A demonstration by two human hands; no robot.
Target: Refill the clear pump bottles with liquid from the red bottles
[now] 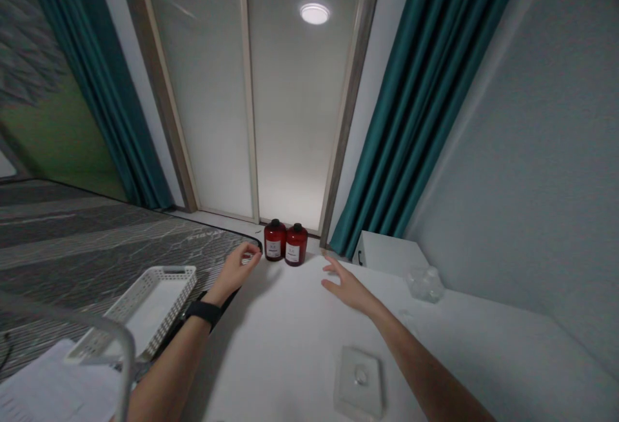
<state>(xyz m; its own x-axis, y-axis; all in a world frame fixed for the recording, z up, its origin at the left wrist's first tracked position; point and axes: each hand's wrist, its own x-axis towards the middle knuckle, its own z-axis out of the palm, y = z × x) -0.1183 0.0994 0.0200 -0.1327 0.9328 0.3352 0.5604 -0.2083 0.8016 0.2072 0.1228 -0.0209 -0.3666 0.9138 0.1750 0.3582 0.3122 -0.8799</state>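
Two dark red bottles with black caps and white labels, a left bottle [273, 241] and a right bottle [296, 245], stand upright side by side near the far edge of the white table [275, 345]. My left hand [238, 266], with a black band on its wrist, hovers just left of the bottles. Its fingers are curved, with a gap to the thumb, and I see nothing in them. To the right of the bottles, my right hand [344, 283] is open and apart from them, thumb and fingers spread, holding nothing.
A clear container with a round knob [358, 380] lies near the front. A transparent vessel [425, 284] stands at the right. On the left are a white basket [169, 272], papers [62, 386] and a grey curved bar [123, 335]. A white cabinet [391, 251] stands behind.
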